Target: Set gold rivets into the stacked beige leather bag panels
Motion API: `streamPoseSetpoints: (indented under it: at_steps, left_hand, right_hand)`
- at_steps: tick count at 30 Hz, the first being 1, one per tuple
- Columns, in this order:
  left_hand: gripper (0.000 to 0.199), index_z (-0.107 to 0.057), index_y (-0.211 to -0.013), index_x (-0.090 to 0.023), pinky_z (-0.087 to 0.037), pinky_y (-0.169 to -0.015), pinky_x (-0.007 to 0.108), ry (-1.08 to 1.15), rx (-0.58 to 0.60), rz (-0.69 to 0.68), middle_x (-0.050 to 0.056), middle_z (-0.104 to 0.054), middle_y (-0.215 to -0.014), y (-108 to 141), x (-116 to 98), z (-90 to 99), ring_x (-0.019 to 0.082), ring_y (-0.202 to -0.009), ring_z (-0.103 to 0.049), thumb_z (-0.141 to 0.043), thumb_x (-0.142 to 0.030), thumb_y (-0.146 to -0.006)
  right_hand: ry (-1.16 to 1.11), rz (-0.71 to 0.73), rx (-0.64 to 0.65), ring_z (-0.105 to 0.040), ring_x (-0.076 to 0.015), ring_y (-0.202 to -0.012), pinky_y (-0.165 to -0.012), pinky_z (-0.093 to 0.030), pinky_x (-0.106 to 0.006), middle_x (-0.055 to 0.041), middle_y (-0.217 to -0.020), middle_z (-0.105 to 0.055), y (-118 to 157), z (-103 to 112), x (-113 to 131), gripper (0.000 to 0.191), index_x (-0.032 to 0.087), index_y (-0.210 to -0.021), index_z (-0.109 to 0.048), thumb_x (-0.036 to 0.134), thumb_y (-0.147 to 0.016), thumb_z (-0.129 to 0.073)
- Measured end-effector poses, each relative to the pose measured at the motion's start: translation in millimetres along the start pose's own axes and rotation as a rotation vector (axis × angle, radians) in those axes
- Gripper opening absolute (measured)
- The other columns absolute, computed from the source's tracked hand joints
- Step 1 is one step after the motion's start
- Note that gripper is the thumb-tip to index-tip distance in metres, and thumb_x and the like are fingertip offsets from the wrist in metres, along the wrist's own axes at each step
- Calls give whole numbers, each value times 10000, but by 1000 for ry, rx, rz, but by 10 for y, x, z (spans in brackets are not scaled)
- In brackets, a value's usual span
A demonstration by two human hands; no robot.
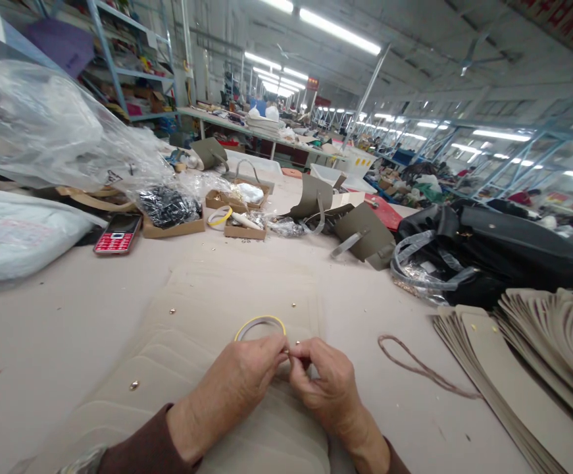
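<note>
Head view: left hand [251, 368] and right hand [328, 382] are meeting at lower centre, grips pinching together on something tiny, mostly hidden by fingertips. Yellow-edged tape roll [261, 322] is sitting behind the left, partly covered. Beige panels [207, 309] are lying beneath; strip stack [523, 368] is running off lower right. Bare surface [385, 408] is separating them.

Left hand [249, 368] and right hand [323, 378]: lower centre, fingertips together over a fan of beige panels [192, 349]. Tape roll [261, 320], yellow-edged: just beyond the left hand. Cord [427, 370], brown, looped: lower right. Stacked strips [508, 368], beige: lower right corner. Phone [117, 234], red keypad: left. Black bags [488, 243]: right. Shelving [133, 72]: upper left.
</note>
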State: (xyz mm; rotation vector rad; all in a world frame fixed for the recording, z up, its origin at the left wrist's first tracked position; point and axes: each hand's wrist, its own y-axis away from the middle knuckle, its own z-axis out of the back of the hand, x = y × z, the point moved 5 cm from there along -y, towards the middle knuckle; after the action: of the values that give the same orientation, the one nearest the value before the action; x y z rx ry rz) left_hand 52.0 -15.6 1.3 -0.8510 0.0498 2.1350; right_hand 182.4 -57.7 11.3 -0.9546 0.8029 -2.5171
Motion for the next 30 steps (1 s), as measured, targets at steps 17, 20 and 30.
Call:
streamPoseSetpoints:
  at_steps: [17, 20, 30]
  left_hand:
    - [119, -538, -885, -198, -445, -620, 265, -429, 135, 49, 20, -583, -808, -12, 38, -197, 185, -757, -548, -492, -89, -898]
    - [127, -536, -919, -203, -477, -648, 288, -440, 161, 75, 32, -571, -854, -9, 74, -243, 200, -793, -549, -486, -88, -895]
    - [141, -516, -880, -204, -496, -684, 325, -415, 188, 100, 24, -533, -814, -1, 78, -259, 200, -760, -541, -446, -83, -903]
  right_hand:
    - [-482, -991, 220, -577, -109, -470, -488, -476, -209, -26, -572, -637, 188, -120, -668, 337, 117, -736, -666, 454, -739, -666]
    - [-372, -925, 238, -560, -114, -467, -483, -468, -214, -13, -558, -618, 177, -140, -620, 295, 130, -747, -670, 418, -783, -614]
    - [-188, -842, 248, -521, -118, -438, -422, -439, -206, 27, -519, -572, 117, -122, -607, 207, 169, -841, -651, 363, -802, -588]
